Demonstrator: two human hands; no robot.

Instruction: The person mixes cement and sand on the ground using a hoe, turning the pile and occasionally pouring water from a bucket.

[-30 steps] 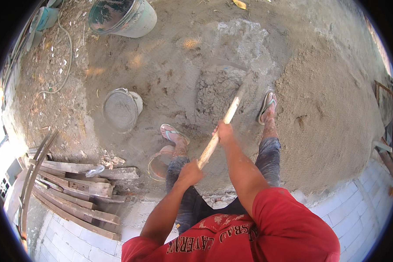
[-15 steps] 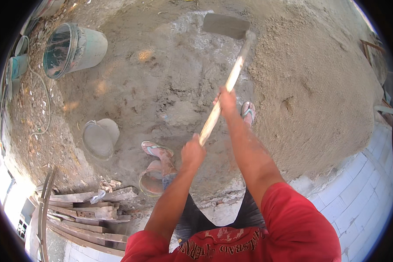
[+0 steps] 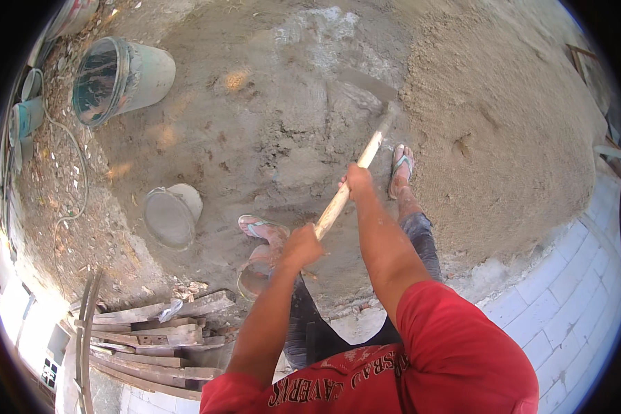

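Observation:
Both my hands are wrapped around the pale wooden handle of a hoe (image 3: pixel 333 210). My left hand (image 3: pixel 303 247) grips it near the handle's lower end. Farther up the shaft, my right hand (image 3: pixel 357 181) is closed round it, ahead of the left. The wide grey blade lies at the far end, low against the wet grey mortar (image 3: pixel 290 148) on the ground, and its edge is partly lost in that mix. My feet, in flip-flops, stand on either side of the handle.
A heap of sand (image 3: pixel 504 131) spreads on the right, beside a white block wall (image 3: pixel 566 297). On the left are a large paint-stained bucket (image 3: pixel 148 77) lying tilted, a small bucket (image 3: pixel 171 219), another bucket (image 3: pixel 254 279) by my left foot, and stacked wood planks (image 3: pixel 155 345).
The hoe blade has come down from above the ground and back toward me, onto the mortar. My right hand has lowered slightly; both hands keep their hold on the handle.

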